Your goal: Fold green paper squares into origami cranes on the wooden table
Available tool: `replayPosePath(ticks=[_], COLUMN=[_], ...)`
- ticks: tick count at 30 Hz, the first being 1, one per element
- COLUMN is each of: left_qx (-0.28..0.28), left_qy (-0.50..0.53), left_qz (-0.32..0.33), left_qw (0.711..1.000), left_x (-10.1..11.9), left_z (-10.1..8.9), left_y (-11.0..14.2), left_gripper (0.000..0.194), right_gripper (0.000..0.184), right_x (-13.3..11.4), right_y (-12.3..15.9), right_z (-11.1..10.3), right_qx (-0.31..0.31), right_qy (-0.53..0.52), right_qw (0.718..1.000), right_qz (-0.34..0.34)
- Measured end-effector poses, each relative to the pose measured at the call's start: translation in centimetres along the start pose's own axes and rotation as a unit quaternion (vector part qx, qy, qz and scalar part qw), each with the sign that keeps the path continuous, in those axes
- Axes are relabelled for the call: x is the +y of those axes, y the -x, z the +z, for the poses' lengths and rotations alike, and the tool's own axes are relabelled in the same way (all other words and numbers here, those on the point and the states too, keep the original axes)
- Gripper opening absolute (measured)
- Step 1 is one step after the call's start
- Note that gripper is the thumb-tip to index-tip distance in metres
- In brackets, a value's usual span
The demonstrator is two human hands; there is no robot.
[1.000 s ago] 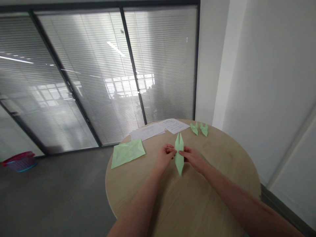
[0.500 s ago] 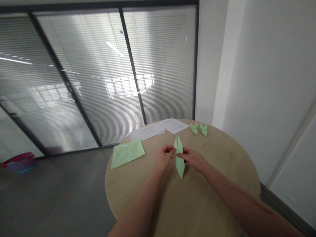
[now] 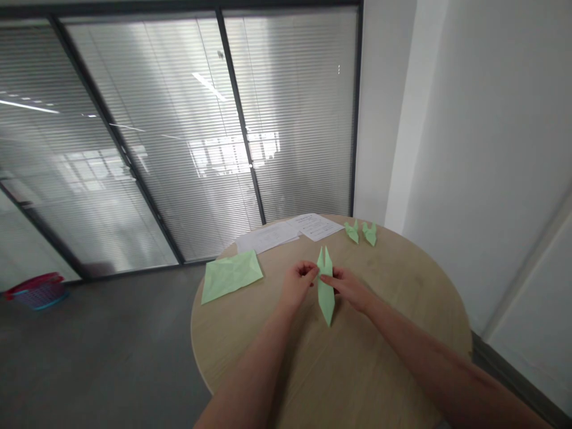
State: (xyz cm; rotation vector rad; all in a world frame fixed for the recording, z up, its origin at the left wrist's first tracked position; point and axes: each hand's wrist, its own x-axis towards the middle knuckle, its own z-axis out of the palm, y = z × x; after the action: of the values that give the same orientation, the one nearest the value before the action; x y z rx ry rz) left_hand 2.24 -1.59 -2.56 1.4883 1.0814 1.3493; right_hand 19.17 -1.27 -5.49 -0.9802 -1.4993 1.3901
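A long piece of folded green paper (image 3: 326,298) is held just above the round table, two narrow points at its far end and a single point toward me. My left hand (image 3: 298,283) pinches its left edge between thumb and fingers. From the right, my right hand (image 3: 348,286) grips the same paper, its thumb lying across the front and the other fingers behind, partly hidden. Both hands are closed on the upper half of the paper.
On the round wooden table (image 3: 384,357) lie a creased green sheet (image 3: 232,275) at left, printed white papers (image 3: 315,226) at the back, and two small green origami figures (image 3: 351,232) at back right. A red and blue basket (image 3: 38,291) stands on the floor.
The two far points of the folded paper have shifted slightly to the right and sit a little closer together. Both hands keep nearly the same hold.
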Motion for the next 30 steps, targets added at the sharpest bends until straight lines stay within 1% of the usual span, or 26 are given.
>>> replayPosePath(ticks=[4,7,13,16,18,22,27,30], left_qx=[0.011,0.012,0.005,0.014,0.018,-0.004,-0.055,-0.062], left_qy=[0.000,0.000,0.020,0.044,0.054,0.045,-0.009,-0.037], left_qz=[0.009,0.007,-0.008,-0.005,-0.004,-0.017,-0.012,-0.004], left_qw=[1.000,1.000,1.000,0.999,0.998,0.999,0.998,0.997], left_x=[0.03,-0.02,0.03,0.13,0.15,0.08,-0.14,-0.23], left_z=[0.04,-0.04,-0.05,0.08,0.15,0.20,0.19,0.23], left_y=[0.06,-0.04,-0.08,0.06,0.15,0.19,0.09,0.05], left_gripper=[0.030,0.031,0.034,0.037,0.040,0.047,0.040,0.042], right_gripper=[0.052,0.049,0.055,0.054,0.053,0.049,0.048,0.047], right_x=[0.45,0.50,-0.09,-0.07,0.04,0.13,-0.02,-0.02], right_y=[-0.34,-0.44,-0.03,-0.04,-0.12,-0.18,-0.10,-0.10], right_z=[-0.21,-0.23,0.10,0.12,0.05,-0.08,-0.02,0.01], right_qx=[-0.005,-0.005,0.016,0.012,0.006,0.004,0.003,0.001], right_qy=[0.065,0.085,0.043,0.029,0.025,0.027,0.040,0.039], right_qw=[0.997,0.995,0.999,0.999,0.999,0.998,0.997,0.998], right_qz=[-0.034,-0.049,-0.024,-0.021,-0.031,-0.051,-0.059,-0.049])
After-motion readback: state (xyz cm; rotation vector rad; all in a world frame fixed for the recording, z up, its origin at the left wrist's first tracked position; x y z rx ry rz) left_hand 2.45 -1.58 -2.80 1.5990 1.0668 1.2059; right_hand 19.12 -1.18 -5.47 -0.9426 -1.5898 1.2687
